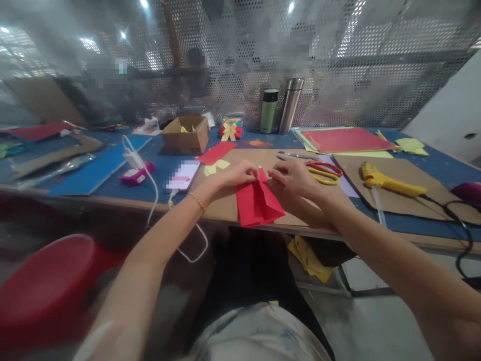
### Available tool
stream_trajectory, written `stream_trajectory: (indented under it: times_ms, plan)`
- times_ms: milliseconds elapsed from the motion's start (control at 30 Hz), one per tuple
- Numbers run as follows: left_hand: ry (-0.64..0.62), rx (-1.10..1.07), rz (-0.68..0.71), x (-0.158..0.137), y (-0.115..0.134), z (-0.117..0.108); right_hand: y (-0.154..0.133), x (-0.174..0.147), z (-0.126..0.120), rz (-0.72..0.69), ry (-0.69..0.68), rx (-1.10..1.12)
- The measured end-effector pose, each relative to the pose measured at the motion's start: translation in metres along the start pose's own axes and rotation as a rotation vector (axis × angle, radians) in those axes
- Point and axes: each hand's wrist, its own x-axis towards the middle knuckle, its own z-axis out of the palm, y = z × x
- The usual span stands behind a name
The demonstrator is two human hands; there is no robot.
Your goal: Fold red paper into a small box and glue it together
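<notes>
A folded piece of red paper (pixel 251 206) stands partly opened out at the front of the cardboard mat, one flap raised along its right side. My left hand (pixel 240 173) has its fingers closed in a pinch on the paper's far edge. Just right of the raised flap, my right hand (pixel 292 176) is closed too, thumb and fingertips together; what lies between them is too small to make out. Beyond the right hand lie scissors (pixel 327 174) with red and yellow handles. Pale yellow paper pieces (pixel 217 167) and a flat red sheet (pixel 216 153) are beyond the left hand.
A phone (pixel 183 176) with a white cable lies at left, near a cardboard box (pixel 187 135). A yellow glue gun (pixel 393 183) rests on cardboard at right. A green tumbler (pixel 268 111) and a steel flask (pixel 291 106) stand behind. A red stool (pixel 48 276) is lower left.
</notes>
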Motion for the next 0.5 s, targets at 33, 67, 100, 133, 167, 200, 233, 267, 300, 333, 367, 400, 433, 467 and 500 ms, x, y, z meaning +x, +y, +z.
stream_trajectory:
  times_ms: [33,67,100,133,167,200,233,267,300,333,367,400,433,467,500]
  plan:
    - [0.009,-0.002,0.001,0.001,-0.001,0.001,-0.002,0.004,-0.002,0.034,-0.031,0.037]
    - [0.017,-0.002,0.003,0.001,-0.002,0.002,-0.004,0.007,-0.003,0.071,-0.071,0.07]
    - [0.024,-0.001,0.004,0.003,-0.004,0.003,-0.008,0.009,-0.006,0.101,-0.112,0.089]
    - [0.028,-0.002,0.004,0.004,-0.005,0.004,-0.013,0.012,-0.008,0.12,-0.147,0.09]
    - [0.03,-0.006,0.002,0.005,-0.007,0.005,-0.019,0.013,-0.011,0.126,-0.17,0.071]
    - [0.036,-0.012,-0.001,0.007,-0.008,0.006,-0.025,0.015,-0.013,0.121,-0.184,0.035]
    - [0.052,-0.017,-0.004,0.008,-0.009,0.007,-0.032,0.016,-0.016,0.107,-0.197,-0.018]
    - [0.073,-0.019,-0.005,0.009,-0.01,0.008,-0.038,0.017,-0.017,0.089,-0.211,-0.083]
    - [0.096,-0.02,-0.005,0.009,-0.011,0.009,-0.044,0.018,-0.018,0.073,-0.22,-0.155]
    - [0.115,-0.025,-0.001,0.01,-0.012,0.01,-0.049,0.02,-0.019,0.061,-0.231,-0.233]
    - [0.126,-0.036,0.006,0.011,-0.014,0.011,-0.053,0.021,-0.018,0.052,-0.243,-0.309]
    - [0.126,-0.05,0.016,0.011,-0.015,0.012,-0.057,0.022,-0.018,0.047,-0.261,-0.38]
    - [0.119,-0.067,0.027,0.012,-0.016,0.012,-0.06,0.024,-0.017,0.046,-0.282,-0.44]
    - [0.109,-0.084,0.041,0.012,-0.018,0.013,-0.063,0.025,-0.016,0.051,-0.301,-0.487]
    - [0.105,-0.098,0.055,0.012,-0.019,0.014,-0.066,0.026,-0.015,0.06,-0.322,-0.516]
